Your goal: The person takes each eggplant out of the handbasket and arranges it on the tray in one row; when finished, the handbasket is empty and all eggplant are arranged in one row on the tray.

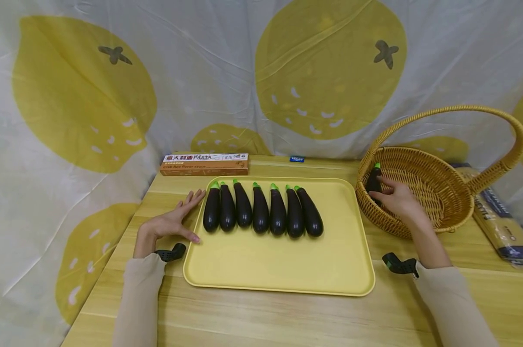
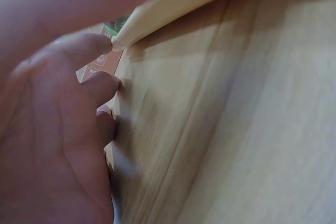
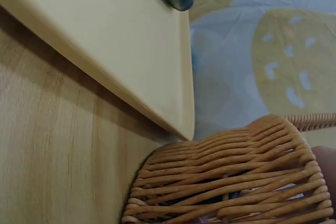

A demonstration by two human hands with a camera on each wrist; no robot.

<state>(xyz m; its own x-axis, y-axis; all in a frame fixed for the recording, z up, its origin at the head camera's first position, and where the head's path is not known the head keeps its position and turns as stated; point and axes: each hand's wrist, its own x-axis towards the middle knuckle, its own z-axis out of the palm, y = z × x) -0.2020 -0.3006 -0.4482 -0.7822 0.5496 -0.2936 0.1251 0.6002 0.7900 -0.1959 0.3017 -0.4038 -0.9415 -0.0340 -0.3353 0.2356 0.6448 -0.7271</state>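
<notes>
Several dark purple eggplants [image 1: 260, 212] with green stems lie side by side across the upper part of a yellow tray [image 1: 279, 265]. My left hand [image 1: 172, 224] rests at the tray's left rim, its fingers spread and the thumb on the edge; the left wrist view shows the palm close to the tray's side [image 2: 157, 11]. Inside the wicker basket [image 1: 417, 231], at its left wall, my right hand [image 1: 400, 200] pinches another eggplant [image 1: 373, 180] between thumb and fingers. In the right wrist view the basket's weave [image 3: 226, 171] mostly hides that hand.
Behind the tray's left end lies a pasta box [image 1: 204, 165], and a small blue packet [image 1: 296, 159] is further along the back. A spaghetti bag [image 1: 504, 221] lies right of the basket, whose tall handle [image 1: 461, 110] arches above it. A lemon-print curtain [image 1: 209, 72] hangs behind the table.
</notes>
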